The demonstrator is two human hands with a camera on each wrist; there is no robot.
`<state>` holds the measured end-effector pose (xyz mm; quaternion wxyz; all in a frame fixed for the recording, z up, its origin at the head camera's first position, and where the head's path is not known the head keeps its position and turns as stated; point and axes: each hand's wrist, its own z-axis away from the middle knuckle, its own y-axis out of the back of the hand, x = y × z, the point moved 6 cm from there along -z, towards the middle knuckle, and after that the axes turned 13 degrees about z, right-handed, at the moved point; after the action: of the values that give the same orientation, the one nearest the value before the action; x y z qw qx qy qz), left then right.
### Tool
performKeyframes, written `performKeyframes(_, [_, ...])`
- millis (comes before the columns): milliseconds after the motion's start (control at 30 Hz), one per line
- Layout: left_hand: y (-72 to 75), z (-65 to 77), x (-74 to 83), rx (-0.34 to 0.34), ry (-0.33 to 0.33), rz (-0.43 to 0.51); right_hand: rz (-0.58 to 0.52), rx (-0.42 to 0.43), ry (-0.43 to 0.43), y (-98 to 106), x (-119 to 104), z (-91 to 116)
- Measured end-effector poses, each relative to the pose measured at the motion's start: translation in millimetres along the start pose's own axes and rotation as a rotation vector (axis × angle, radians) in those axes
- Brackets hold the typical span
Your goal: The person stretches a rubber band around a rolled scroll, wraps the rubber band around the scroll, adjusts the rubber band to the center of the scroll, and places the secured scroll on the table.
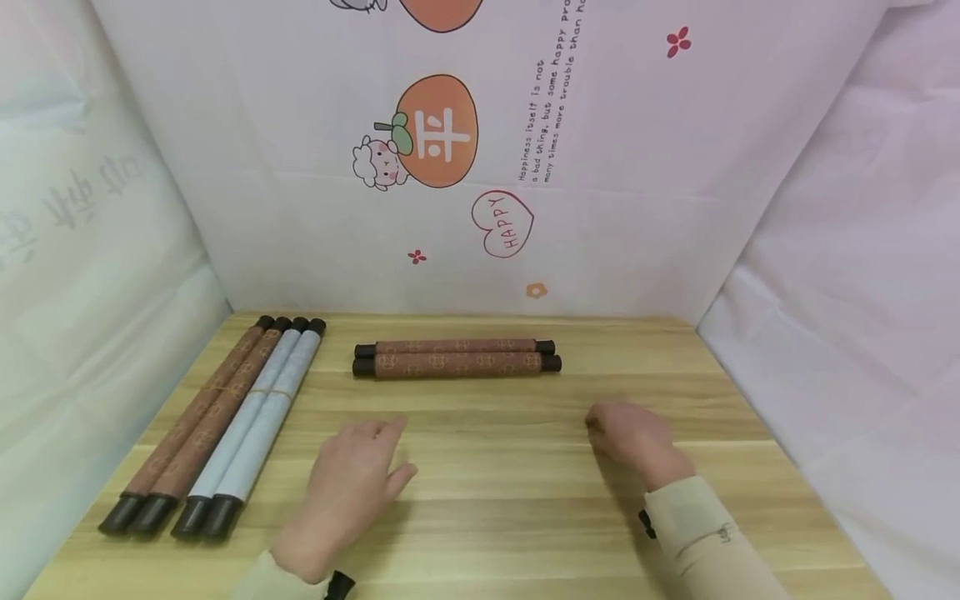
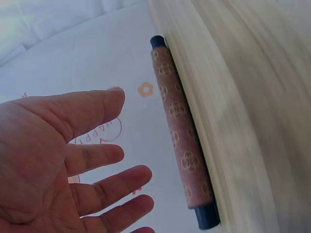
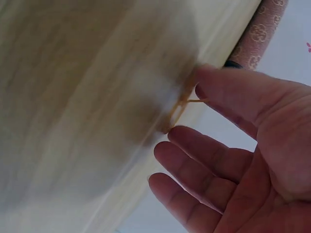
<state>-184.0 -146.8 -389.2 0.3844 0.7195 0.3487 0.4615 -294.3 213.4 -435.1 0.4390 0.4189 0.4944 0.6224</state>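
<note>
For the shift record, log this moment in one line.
left hand: holds nothing | right hand: holds yellow band | central brown rolls: side by side | pale rolls: banded

A head-worn camera looks forward and down across the pale wood-grain tabletop (image 1: 495, 483); closer, tilted wrist views both catch its rear brown, gold-patterned cylindrical rolls (image 1: 457, 365).

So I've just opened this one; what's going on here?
A person is handling a rubber band at the fingertips of the right hand, low over the table. The left hand is open and holds nothing. Ahead, two brown rolls lie side by side, with no band seen around them. To the left lie a brown pair and a light blue pair, each with a band across it.
</note>
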Motion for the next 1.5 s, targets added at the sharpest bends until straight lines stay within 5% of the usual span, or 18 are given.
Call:
performKeyframes(633, [-16.3, -3.6, 29.9, 0.015, -0.069, 0.17, 0.001, 0.075, -0.044, 9, -5, 5])
performKeyframes(1033, [-19.3, -13.3, 51.6, -0.005, -0.1, 0.316, -0.122, 0.265, 0.103, 42, -70, 19])
performKeyframes(1500, [-36.9, -19.6, 61.3, -0.091, -0.084, 0.538, -0.437, 0.279, 0.385, 63, -135, 38])
